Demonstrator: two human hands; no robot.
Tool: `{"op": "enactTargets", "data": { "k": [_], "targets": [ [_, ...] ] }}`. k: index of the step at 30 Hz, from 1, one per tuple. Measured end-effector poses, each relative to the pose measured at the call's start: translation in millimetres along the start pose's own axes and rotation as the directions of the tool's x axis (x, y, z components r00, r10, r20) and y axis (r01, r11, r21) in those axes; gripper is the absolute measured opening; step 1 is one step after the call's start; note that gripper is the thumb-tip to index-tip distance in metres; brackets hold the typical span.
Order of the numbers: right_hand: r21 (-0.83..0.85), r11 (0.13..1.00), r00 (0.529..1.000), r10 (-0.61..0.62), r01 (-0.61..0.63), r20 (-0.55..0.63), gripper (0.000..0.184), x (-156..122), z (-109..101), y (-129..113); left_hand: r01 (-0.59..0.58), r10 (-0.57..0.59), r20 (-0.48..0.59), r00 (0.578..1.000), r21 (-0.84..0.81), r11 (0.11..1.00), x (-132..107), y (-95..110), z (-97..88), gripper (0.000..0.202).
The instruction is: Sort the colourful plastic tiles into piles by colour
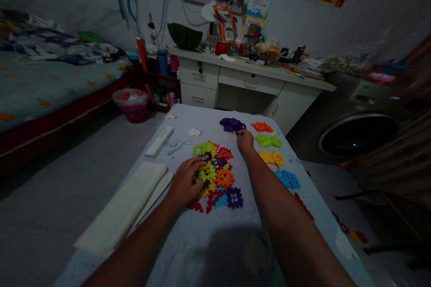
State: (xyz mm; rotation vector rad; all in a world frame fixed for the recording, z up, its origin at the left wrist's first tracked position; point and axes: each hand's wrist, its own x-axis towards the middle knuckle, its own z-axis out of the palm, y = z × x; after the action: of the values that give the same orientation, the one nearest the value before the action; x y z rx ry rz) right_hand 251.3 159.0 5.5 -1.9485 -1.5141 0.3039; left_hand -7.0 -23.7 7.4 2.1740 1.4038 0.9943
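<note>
My left hand [186, 180] rests at the left side of a mixed pile of plastic interlocking blocks [208, 172], thumb and fingers apart, fingertips touching the pieces. The pile holds green, orange, yellow, red, blue and purple blocks. Farther up the table, my right hand [245, 140] pinches a purple block at the near right edge of the purple pile [231, 124]; the fingers hide most of that block. Right of my right arm lie sorted groups: orange blocks [261, 127], green blocks [268, 141], yellow blocks [272, 158], blue blocks [288, 179] and red blocks [304, 206].
A cloth-covered table [222, 242] bears the blocks. Along its left side lie a white folded sheet [126, 206] and a white narrow box [160, 141]. Beyond stand a cluttered desk [249, 74], a washing machine [346, 121], a bin [133, 105] and a bed [50, 83].
</note>
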Motion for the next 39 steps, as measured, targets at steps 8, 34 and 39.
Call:
{"op": "enactTargets", "data": {
  "k": [8,34,39],
  "targets": [
    [0.041,0.999,0.998,-0.036,0.035,0.046,0.039,-16,-15,5,0.022,-0.02,-0.036,0.999,0.066,0.998,-1,-3,1.0,0.041],
    [0.013,0.9,0.639,-0.319,0.435,0.7,0.052,-182,-120,-2,0.044,-0.042,-0.014,0.999,0.087,0.995,-1,2,0.0,0.045],
    [0.054,0.913,0.649,-0.329,0.405,0.686,0.042,-176,-126,-2,0.037,-0.037,-0.009,0.999,0.07,0.997,-1,2,0.0,0.046]
  ]
}}
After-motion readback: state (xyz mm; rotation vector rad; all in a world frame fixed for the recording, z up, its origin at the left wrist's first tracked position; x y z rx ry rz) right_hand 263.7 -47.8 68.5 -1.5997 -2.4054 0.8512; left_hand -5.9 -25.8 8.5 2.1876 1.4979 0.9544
